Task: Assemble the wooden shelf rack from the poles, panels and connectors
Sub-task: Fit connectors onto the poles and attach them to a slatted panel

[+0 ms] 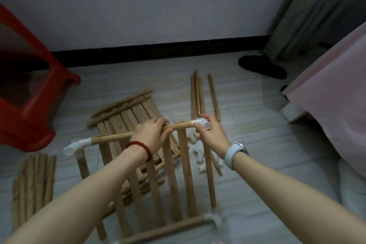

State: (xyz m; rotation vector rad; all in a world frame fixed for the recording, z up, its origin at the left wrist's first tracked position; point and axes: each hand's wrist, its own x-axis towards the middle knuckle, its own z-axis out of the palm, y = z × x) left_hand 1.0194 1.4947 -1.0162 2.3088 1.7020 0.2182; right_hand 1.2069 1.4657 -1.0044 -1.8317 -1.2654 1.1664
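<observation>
A slatted wooden shelf panel (pixel 184 170) is held up in front of me, its far rail (pixel 111 138) running left to right. My left hand (pixel 150 134) grips that rail near its middle. My right hand (pixel 210 130) pinches a translucent plastic connector (pixel 202 123) on the rail's right end. Another connector (pixel 76 145) caps the left end, with a pole (pixel 83 164) dropping from it. A third connector (pixel 214 219) sits at the near right corner. More slatted panels (pixel 126 113) lie stacked on the floor behind.
Loose poles lie at the back right (pixel 199 95) and in a bundle at the near left (pixel 33 182). Spare white connectors (pixel 198 156) are scattered under the panel. A red plastic stool (pixel 29 89) stands left, a pink bed cover (pixel 332 109) right, a dark slipper (pixel 261 66) by the curtain.
</observation>
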